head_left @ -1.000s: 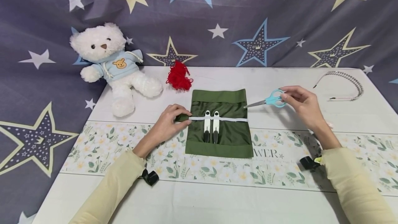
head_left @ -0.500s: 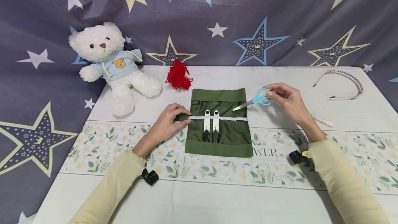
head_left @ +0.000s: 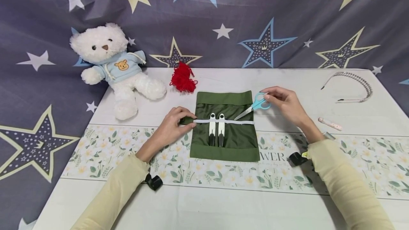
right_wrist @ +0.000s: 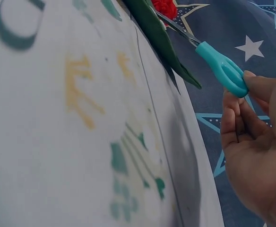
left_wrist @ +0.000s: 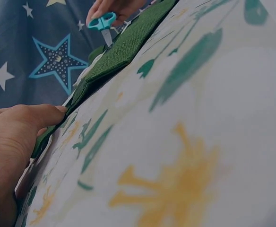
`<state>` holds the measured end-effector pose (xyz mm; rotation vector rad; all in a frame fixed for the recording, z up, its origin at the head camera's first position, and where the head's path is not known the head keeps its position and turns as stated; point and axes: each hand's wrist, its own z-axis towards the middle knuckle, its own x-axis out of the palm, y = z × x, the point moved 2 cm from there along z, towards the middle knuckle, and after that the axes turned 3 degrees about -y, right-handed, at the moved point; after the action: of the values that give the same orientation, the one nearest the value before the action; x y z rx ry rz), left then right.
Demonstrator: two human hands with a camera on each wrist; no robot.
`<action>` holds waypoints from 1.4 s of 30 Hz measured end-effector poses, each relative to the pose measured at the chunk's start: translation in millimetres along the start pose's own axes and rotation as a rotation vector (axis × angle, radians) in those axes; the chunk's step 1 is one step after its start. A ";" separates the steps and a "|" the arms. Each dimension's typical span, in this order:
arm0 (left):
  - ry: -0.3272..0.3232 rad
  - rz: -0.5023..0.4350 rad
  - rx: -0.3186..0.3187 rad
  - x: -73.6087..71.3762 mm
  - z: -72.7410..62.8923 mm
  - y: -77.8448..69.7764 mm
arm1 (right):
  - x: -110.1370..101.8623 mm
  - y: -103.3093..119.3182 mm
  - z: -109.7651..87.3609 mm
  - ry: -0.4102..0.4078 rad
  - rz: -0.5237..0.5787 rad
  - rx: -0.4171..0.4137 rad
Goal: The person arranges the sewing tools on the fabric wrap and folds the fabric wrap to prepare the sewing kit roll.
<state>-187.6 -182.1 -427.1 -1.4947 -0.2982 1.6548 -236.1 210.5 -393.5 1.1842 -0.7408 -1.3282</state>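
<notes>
A dark green fabric tool roll (head_left: 223, 153) lies spread on the table, a white elastic band (head_left: 204, 121) running across it. Two slim white tools (head_left: 212, 127) with black lower ends are tucked under the band. At the roll's left edge my left hand (head_left: 172, 125) pinches the fabric between thumb and fingers, close to the band's end. My right hand (head_left: 284, 104) pinches the light blue handle loop of a pair of scissors (head_left: 261, 101). The scissors' blades point down-left, their tips right at the band, right of the white tools. In the right wrist view, the scissors (right_wrist: 223, 68) slant over the roll's edge.
Behind the roll lies a bundle of red yarn (head_left: 184, 78). A white teddy bear (head_left: 119, 70) in a blue hoodie sits back left. To the right are a headband (head_left: 367, 86) and a small pink item (head_left: 330, 124). A starry cloth (head_left: 204, 20) hangs behind.
My right hand has moved left with the scissors, bringing their tips from the roll's right edge down to the white band. The pink item has come into full view. My left hand stays put.
</notes>
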 end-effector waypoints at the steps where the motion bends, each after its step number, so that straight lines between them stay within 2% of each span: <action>1: 0.000 0.000 -0.001 0.0 -0.1 -0.1 | 1.0 -0.8 0.7 0.002 -0.018 0.005; 9: 0.002 -0.002 -0.004 -0.3 -0.5 -0.5 | 5.6 -4.2 6.7 0.010 -0.127 0.048; 25: 0.004 0.000 0.002 0.2 -0.5 -0.4 | 11.0 -6.5 10.4 0.037 -0.118 0.092; 35: 0.002 -0.001 0.006 0.1 -0.7 0.9 | 23.2 -3.5 17.4 0.096 -0.133 0.127; 42: -0.002 -0.002 0.003 0.3 -0.3 0.9 | 28.6 0.5 21.5 0.173 -0.212 0.098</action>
<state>-187.6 -182.6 -428.0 -1.4902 -0.2981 1.6551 -251.3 178.1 -392.8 1.4689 -0.5721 -1.3532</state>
